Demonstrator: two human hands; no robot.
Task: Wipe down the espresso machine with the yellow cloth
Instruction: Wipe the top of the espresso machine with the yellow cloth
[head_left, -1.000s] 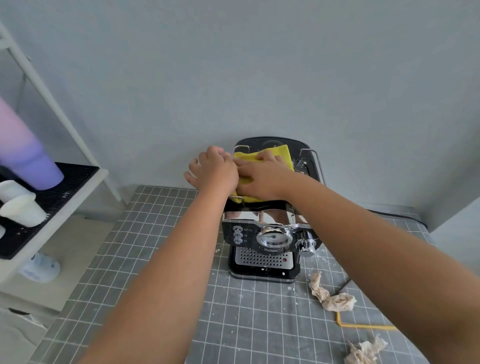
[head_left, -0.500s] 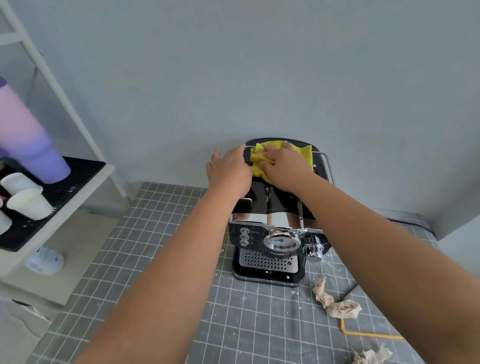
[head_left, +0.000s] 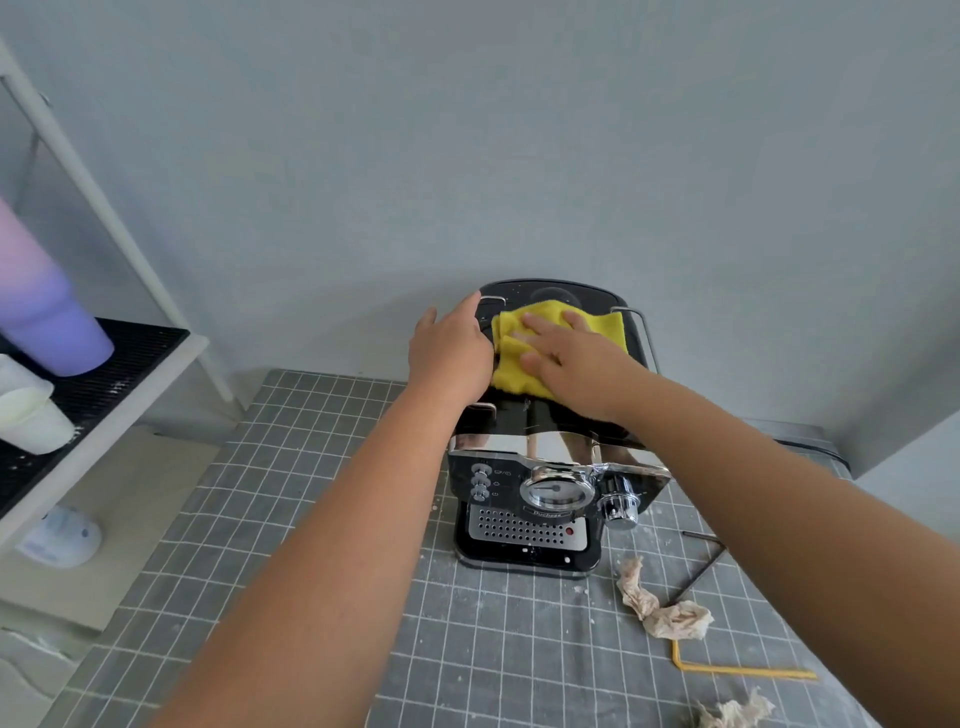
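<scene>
A black and chrome espresso machine (head_left: 540, 499) stands on the grey gridded mat, its front facing me. The yellow cloth (head_left: 511, 371) lies spread on the machine's top. My right hand (head_left: 576, 358) presses flat on the cloth with straight fingers. My left hand (head_left: 449, 348) rests on the top left edge of the machine, fingers straight, beside the cloth. Part of the cloth and the top panel are hidden under my right hand.
The gridded mat (head_left: 291, 519) covers the table. Crumpled brown paper wads (head_left: 662, 608) and a yellow strip (head_left: 743, 671) lie right of the machine. A shelf (head_left: 119, 364) at left holds a purple tumbler (head_left: 47, 317) and white cups (head_left: 31, 421). The wall stands close behind.
My right hand has slid the cloth back toward me and spread it wider over the machine's top. My left hand stays at the top left edge, its fingers now straight.
</scene>
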